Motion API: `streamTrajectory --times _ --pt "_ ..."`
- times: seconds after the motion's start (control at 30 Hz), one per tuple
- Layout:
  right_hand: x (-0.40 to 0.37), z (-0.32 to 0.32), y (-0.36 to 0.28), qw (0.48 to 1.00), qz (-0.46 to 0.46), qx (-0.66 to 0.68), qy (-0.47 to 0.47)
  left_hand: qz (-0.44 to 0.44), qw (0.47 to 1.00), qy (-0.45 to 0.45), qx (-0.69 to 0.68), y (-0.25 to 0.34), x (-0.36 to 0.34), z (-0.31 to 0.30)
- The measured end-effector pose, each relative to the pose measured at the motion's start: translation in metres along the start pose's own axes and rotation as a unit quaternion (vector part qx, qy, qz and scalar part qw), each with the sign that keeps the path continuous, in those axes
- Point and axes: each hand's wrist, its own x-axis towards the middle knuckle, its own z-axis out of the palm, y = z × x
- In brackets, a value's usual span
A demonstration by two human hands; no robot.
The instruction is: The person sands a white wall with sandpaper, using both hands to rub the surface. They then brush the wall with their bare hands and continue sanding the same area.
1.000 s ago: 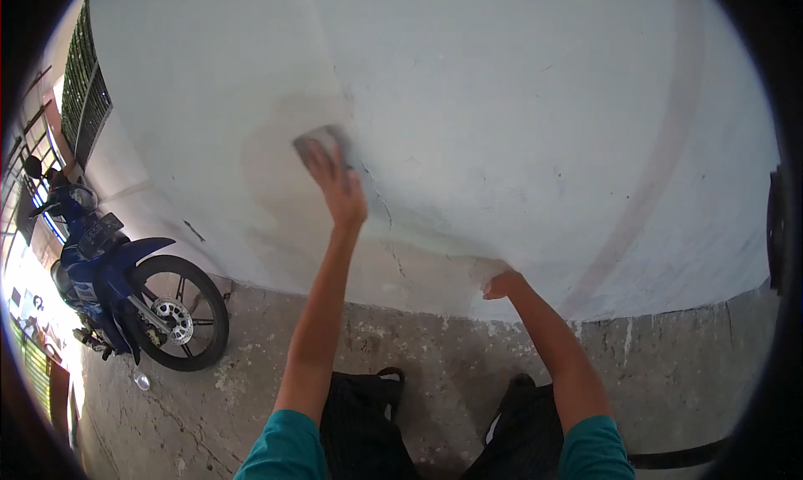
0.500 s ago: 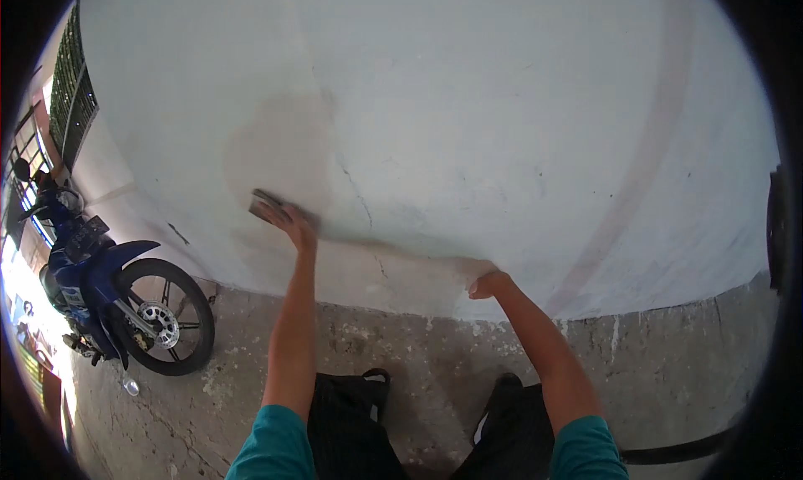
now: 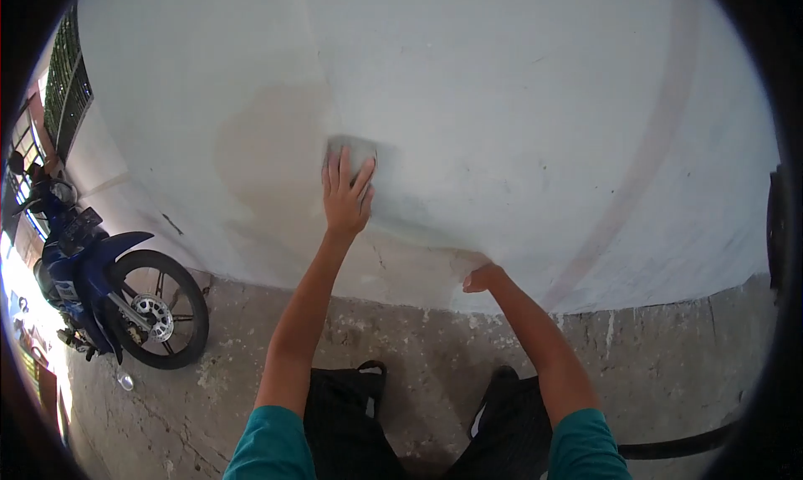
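A pale plastered wall (image 3: 519, 104) spreads all around the grip of the left hand (image 3: 345, 197). A darker, tan patch (image 3: 268, 145) lies just left of the grip, and a faint pinkish stripe (image 3: 644, 171) runs well to its right. Below it is a rough, stained concrete floor (image 3: 669, 363). Far to the left stand a blue motorbike (image 3: 92, 271) and a barred window (image 3: 63, 87), in bright daylight.

At left I see a blue motorbike (image 3: 84, 262) parked on the concrete floor (image 3: 669, 354), its front wheel (image 3: 159, 308) nearest me, with a small clear bottle (image 3: 125, 382) lying on the floor just beside the tyre. Above the motorbike, at the upper left edge, I make out a dark barred grille (image 3: 63, 87). A black hose (image 3: 677, 451) lies on the floor at lower right.
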Motion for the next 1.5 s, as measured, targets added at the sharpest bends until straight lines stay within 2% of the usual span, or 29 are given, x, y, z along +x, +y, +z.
streamTrajectory --times 0.03,0.07,0.13,0.2,0.23,0.3,0.33,0.37,0.4,0.43,0.53,0.57,0.6,0.63,0.67,0.73,0.8,0.83,0.9,1.03,1.13,1.2,1.23,1.3,1.33,1.4,1.43,1.47,1.5 --pt "-0.001 0.001 0.0 1.0 0.002 0.001 -0.003 0.049 0.999 -0.015 -0.006 -0.004 -0.008 0.002" --pt "0.001 0.004 0.002 1.0 0.003 0.001 -0.003 0.051 0.999 -0.011 -0.01 -0.008 -0.015 0.003" --pt "-0.002 0.002 0.002 1.0 0.002 0.0 -0.004 -0.003 1.0 -0.022 0.009 -0.024 -0.026 0.002" --pt "-0.002 0.004 0.004 1.0 0.004 0.004 -0.003 -0.063 0.996 0.059 0.018 -0.048 -0.035 0.007" --pt "-0.002 0.005 0.005 1.0 0.004 0.004 -0.004 -0.062 0.996 0.057 0.019 -0.058 -0.038 0.007" --pt "-0.002 0.008 0.006 1.0 0.004 0.007 -0.003 -0.202 0.968 0.152 0.004 -0.08 -0.043 0.007" --pt "0.0 0.01 0.007 1.0 0.004 0.01 -0.002 -0.199 0.969 0.15 0.006 -0.104 -0.048 0.014" --pt "0.002 0.011 0.009 1.0 0.003 0.012 -0.003 -0.322 0.917 0.222 -0.082 -0.129 -0.048 0.023" --pt "-0.001 0.007 0.008 1.0 0.002 0.01 -0.001 -0.436 0.836 0.288 -0.168 -0.144 -0.044 0.03" --pt "0.0 0.007 0.008 1.0 0.001 0.01 0.001 -0.465 0.805 0.281 -0.236 -0.13 -0.021 0.007" --pt "0.008 0.013 0.012 1.0 -0.001 0.01 0.009 -0.456 0.794 0.251 -0.314 -0.117 0.018 -0.027" --pt "0.012 0.015 0.013 1.0 -0.003 0.009 0.012 -0.408 0.817 0.209 -0.349 -0.114 0.026 -0.037" --pt "0.013 0.014 0.012 1.0 -0.004 0.006 0.015 -0.408 0.818 0.208 -0.348 -0.112 0.033 -0.033" --pt "0.014 0.013 0.01 1.0 -0.007 0.0 0.017 -0.358 0.844 0.217 -0.334 -0.106 0.041 -0.026" --pt "0.018 0.014 0.009 1.0 -0.012 -0.004 0.02 -0.308 0.867 0.226 -0.319 -0.096 0.043 -0.019" --pt "0.02 0.012 0.007 0.999 -0.011 0.002 0.034 -0.244 0.945 0.156 -0.149 -0.05 0.046 -0.02" --pt "0.018 0.008 0.004 0.999 -0.014 0.004 0.05 -0.159 0.968 0.144 -0.128 -0.012 0.043 -0.01" --pt "0.016 0.006 0.003 0.998 -0.015 0.005 0.057 -0.161 0.968 0.146 -0.127 -0.01 0.035 -0.009" --pt "0.012 0.004 0.002 0.998 -0.017 0.005 0.068 -0.032 0.999 0.022 -0.034 -0.003 0.017 -0.004" --pt "0.006 0.003 0.005 0.995 -0.026 0.012 0.1 0.006 1.0 -0.002 -0.017 -0.019 -0.007 -0.008" --pt "0.015 0.01 0.007 0.992 -0.032 0.013 0.122 0.036 0.997 -0.054 0.045 -0.04 -0.057 0.0" --pt "0.028 0.016 0.01 0.993 -0.028 0.014 0.115 0.065 0.984 -0.16 0.053 -0.056 -0.092 -0.001" --pt "0.034 0.019 0.012 0.994 -0.025 0.016 0.105 0.065 0.984 -0.159 0.052 -0.065 -0.108 -0.003" --pt "0.033 0.021 0.012 0.996 -0.017 0.022 0.083 -0.003 0.988 -0.148 0.049 -0.079 -0.13 -0.01" --pt "0.029 0.019 0.012 0.996 -0.019 0.035 0.085 -0.001 0.987 -0.151 0.048 -0.081 -0.134 -0.009" --pt "0.016 0.008 0.007 0.995 -0.023 0.051 0.088 -0.184 0.978 -0.081 0.061 -0.085 -0.138 -0.009" --pt "-0.02 -0.023 -0.007 0.991 -0.046 0.043 0.116 -0.221 0.974 -0.032 0.031 -0.082 -0.125 -0.008" --pt "-0.041 -0.041 -0.016 0.987 -0.068 0.034 0.142 -0.219 0.975 -0.033 0.032 -0.088 -0.113 0.0" --pt "-0.034 -0.037 -0.014 0.987 -0.068 0.036 0.142 -0.292 0.952 0.088 -0.009 -0.095 -0.098 0.012"
